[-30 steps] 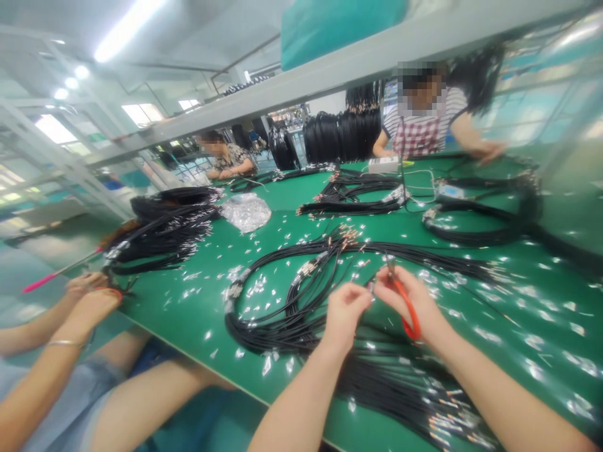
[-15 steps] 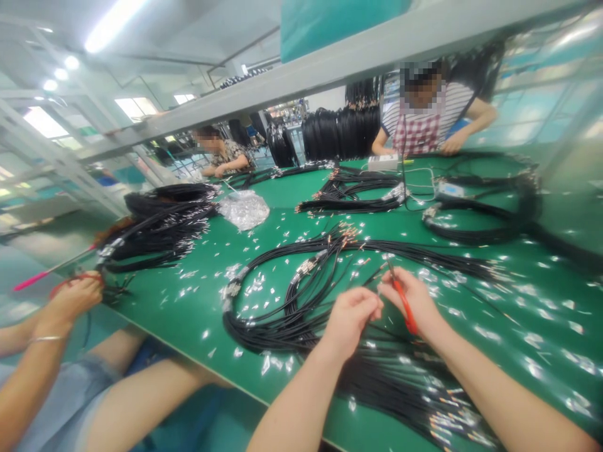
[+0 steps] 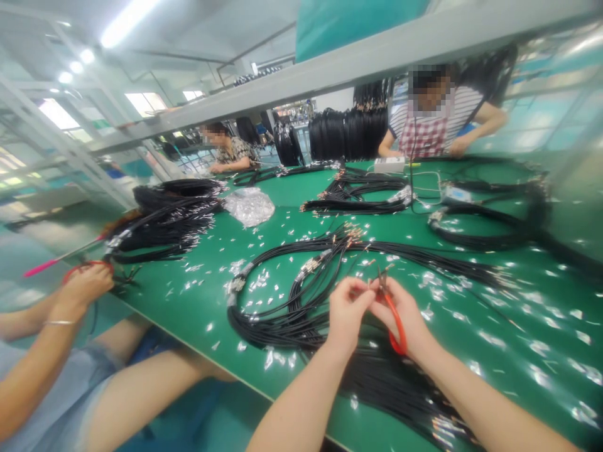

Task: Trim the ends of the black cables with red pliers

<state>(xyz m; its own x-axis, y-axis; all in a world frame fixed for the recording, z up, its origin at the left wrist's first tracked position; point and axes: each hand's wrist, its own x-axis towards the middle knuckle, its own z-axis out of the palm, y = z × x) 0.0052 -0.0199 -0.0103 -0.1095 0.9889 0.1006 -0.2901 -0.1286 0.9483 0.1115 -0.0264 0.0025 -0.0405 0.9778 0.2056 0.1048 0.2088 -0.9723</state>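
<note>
Red-handled scissors [image 3: 394, 323] are held in my right hand [image 3: 400, 307], their dark blades pointing up and away from me. My left hand [image 3: 347, 307] is closed in a pinch right beside it, fingertips almost touching those of the right. A thin cable end [image 3: 370, 284] shows between the fingertips; most of it is hidden by the hands. Below and around both hands lies a looped bundle of black cables [image 3: 268, 329] with bare copper-coloured ends. More cable ends [image 3: 447, 427] fan out under my right forearm.
Clear plastic scraps litter the green table [image 3: 188, 314]. A plastic bag [image 3: 249, 207] and a pile of black cables [image 3: 174, 216] lie at the back left. Coiled cables [image 3: 485, 229] lie at the right. A co-worker's hands [image 3: 89, 285] work at the left; two people sit opposite.
My hands have come together, the right moving left toward the left hand. The scissors have turned slightly with it. The whole view has shifted a little.
</note>
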